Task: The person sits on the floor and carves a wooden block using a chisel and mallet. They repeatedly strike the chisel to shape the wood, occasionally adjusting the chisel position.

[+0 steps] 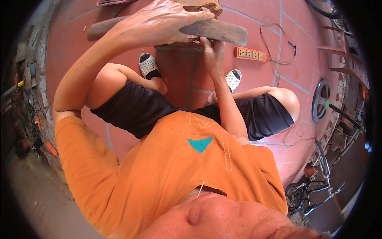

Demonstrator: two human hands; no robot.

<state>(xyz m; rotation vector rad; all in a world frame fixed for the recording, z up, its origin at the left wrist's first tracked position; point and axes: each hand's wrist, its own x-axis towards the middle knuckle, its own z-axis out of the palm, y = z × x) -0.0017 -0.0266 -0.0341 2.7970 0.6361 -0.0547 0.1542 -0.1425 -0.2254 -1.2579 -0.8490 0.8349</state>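
A long, dull brown wooden bar with rounded ends lies crosswise in front of me. My left hand is over its middle, closed on it, with the index finger stretched along the top. Just right of that, my right hand is raised with curled fingers, its thumb at the bar's lower edge. A small dark tip shows beside that thumb; what the right hand grips is mostly hidden. Beyond the bar stands a lighter brown piece of wood, partly cut off by the top edge.
An orange power strip with a looped cable lies on the red tiled floor at the right. A low block edge sits below the bar, between my sandalled feet. Farther right are a reddish plastic chair, a wheel and bicycle parts.
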